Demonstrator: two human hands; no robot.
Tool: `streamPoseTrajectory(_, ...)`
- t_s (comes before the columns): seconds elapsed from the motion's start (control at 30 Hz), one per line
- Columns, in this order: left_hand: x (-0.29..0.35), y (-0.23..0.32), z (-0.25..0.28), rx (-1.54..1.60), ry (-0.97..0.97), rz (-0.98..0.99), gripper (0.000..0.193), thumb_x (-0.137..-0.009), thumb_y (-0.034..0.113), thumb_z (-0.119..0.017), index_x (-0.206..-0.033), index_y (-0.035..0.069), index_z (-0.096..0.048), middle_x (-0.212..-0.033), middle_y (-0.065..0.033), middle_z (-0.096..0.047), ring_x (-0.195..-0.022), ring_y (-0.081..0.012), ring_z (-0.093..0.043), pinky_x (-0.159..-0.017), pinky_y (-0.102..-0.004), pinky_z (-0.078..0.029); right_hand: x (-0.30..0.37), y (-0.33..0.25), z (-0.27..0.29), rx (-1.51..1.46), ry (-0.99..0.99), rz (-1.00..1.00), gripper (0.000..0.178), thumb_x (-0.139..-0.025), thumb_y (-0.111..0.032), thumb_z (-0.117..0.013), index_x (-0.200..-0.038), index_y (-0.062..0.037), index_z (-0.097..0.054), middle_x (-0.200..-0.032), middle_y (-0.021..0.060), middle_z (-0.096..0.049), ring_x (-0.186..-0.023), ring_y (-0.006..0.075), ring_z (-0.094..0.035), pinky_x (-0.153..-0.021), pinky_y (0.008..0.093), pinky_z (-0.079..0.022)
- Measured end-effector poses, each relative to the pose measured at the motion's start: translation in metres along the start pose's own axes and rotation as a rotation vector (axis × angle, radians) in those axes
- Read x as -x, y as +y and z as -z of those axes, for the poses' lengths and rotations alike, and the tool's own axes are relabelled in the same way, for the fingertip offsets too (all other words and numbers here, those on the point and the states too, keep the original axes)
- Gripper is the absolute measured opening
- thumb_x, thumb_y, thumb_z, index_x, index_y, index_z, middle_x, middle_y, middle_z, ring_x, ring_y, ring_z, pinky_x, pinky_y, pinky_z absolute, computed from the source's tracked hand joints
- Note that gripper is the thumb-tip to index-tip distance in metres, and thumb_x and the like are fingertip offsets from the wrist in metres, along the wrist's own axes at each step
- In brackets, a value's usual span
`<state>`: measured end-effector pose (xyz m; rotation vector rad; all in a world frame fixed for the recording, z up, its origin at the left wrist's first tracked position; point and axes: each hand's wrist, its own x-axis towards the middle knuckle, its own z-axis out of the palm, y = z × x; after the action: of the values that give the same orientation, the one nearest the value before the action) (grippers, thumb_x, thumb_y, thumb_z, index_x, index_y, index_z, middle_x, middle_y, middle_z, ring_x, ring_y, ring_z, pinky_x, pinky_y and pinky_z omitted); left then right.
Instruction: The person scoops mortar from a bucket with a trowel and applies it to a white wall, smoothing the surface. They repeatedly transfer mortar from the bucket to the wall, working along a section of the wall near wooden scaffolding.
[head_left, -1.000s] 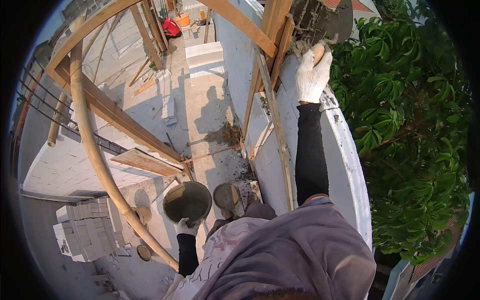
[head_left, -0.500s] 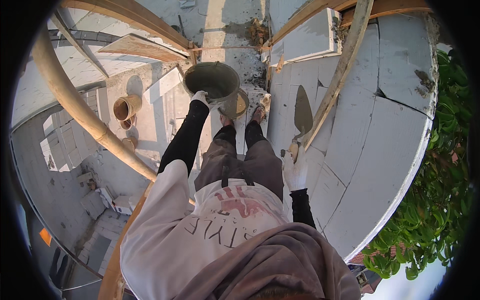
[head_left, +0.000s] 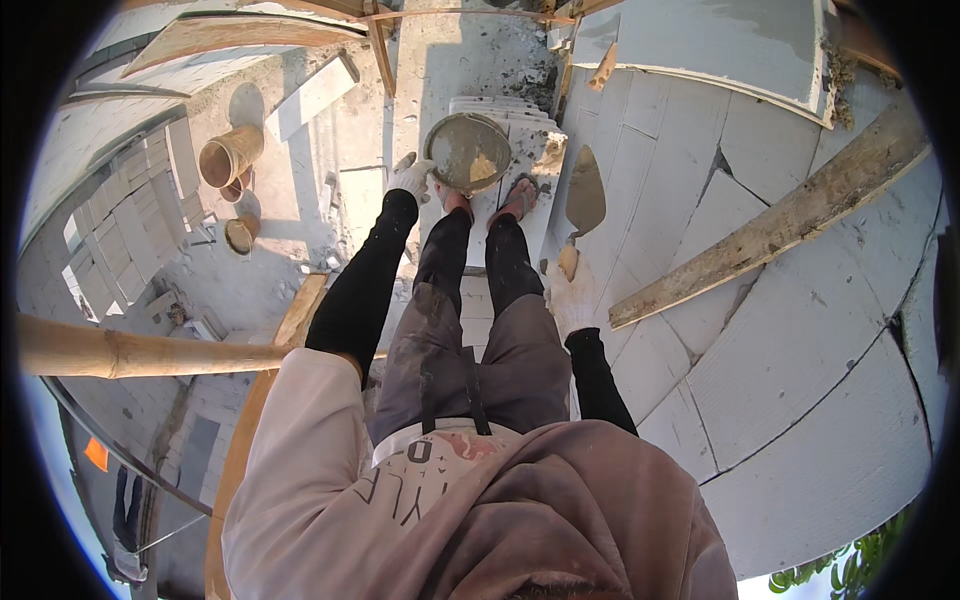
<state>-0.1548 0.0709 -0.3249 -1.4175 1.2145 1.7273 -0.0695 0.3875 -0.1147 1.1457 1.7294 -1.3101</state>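
Note:
A round mortar bucket (head_left: pixel 467 152) with grey wet mix inside is just ahead of my feet, sunlight falling on part of the mix. My left hand (head_left: pixel 408 180), in a white glove, is at the bucket's left rim with its fingers apart; whether a fingertip still touches the rim is hard to tell. In my gloved right hand (head_left: pixel 573 298) is a pointed trowel (head_left: pixel 585 192), its wooden handle in my fingers. The mortar-smeared blade points away from me, above the pale block surface on my right.
A wooden plank (head_left: pixel 770 220) lies across the pale blocks (head_left: pixel 800 390) on the right. Left of me, a bamboo pole (head_left: pixel 150 347) crosses the view. Lower down stand a tan bucket (head_left: pixel 232 155) and a smaller bucket (head_left: pixel 240 234). Stacked slabs (head_left: pixel 515 112) lie by my feet.
My left hand has lowered the dark bucket towards my feet and its fingers have loosened from the rim. The trowel has shifted slightly left in my right hand, and the view has turned.

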Motion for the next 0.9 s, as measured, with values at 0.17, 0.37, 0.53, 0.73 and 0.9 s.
streamPoseTrajectory(0.17,-0.064,-0.114,0.017,-0.937,0.144,-0.345,0.064,-0.091,0.032,-0.071,-0.151,0.014,-0.057,-0.118,-0.0190,-0.073,-0.107,-0.0319,-0.070,-0.093,-0.0405,-0.055,-0.091,0.035,-0.028,-0.056,0.033,-0.048,0.030,-0.098,-0.024,-0.071,-0.118,-0.0075,-0.055,-0.071,-0.0006,-0.054,-0.051,0.0085,-0.052,-0.042,0.0256,-0.039)
streamPoseTrajectory(0.37,-0.122,-0.065,-0.048,-1.367,0.075,-0.811,0.062,-0.088,0.033,-0.073,-0.146,0.016,-0.059,-0.136,-0.0177,-0.066,-0.128,-0.0386,-0.063,-0.106,-0.0493,-0.052,-0.195,0.100,-0.058,-0.227,0.050,-0.133,0.033,-0.093,-0.017,-0.073,-0.119,-0.0053,-0.055,-0.079,0.0025,-0.062,-0.054,0.0105,-0.056,-0.046,0.0275,-0.046)
streamPoseTrajectory(0.53,-0.223,-0.018,-0.090,-1.778,-0.034,-1.071,0.065,-0.089,0.035,-0.076,-0.148,0.015,-0.055,-0.131,-0.0169,-0.066,-0.126,-0.0360,-0.062,-0.103,-0.0533,-0.050,-0.289,0.156,-0.144,-0.522,0.037,-0.151,0.039,-0.094,-0.015,-0.070,-0.129,-0.0038,-0.056,-0.107,0.0054,-0.062,-0.086,0.0122,-0.062,-0.070,0.0304,-0.053)
streamPoseTrajectory(0.73,-0.279,-0.011,-0.095,-1.835,-0.325,-0.966,0.038,-0.089,0.027,-0.075,-0.124,0.012,-0.069,-0.107,-0.0180,-0.074,-0.102,-0.0382,-0.072,-0.090,-0.0502,-0.057,-0.343,0.175,-0.247,-0.723,0.350,-0.209,0.065,-0.095,-0.031,-0.073,-0.148,-0.0046,-0.047,-0.128,0.0097,-0.060,-0.107,0.0227,-0.063,-0.086,0.0393,-0.054)
streamPoseTrajectory(0.9,-0.278,-0.005,-0.090,-1.791,-0.338,-0.997,0.026,-0.091,0.019,-0.072,-0.113,0.007,-0.068,-0.104,-0.0223,-0.072,-0.102,-0.0419,-0.070,-0.090,-0.0505,-0.056,-0.362,0.176,-0.257,-0.676,0.461,-0.219,0.060,-0.095,-0.034,-0.073,-0.138,0.0015,-0.048,-0.124,0.0152,-0.061,-0.105,0.0261,-0.064,-0.089,0.0379,-0.054)
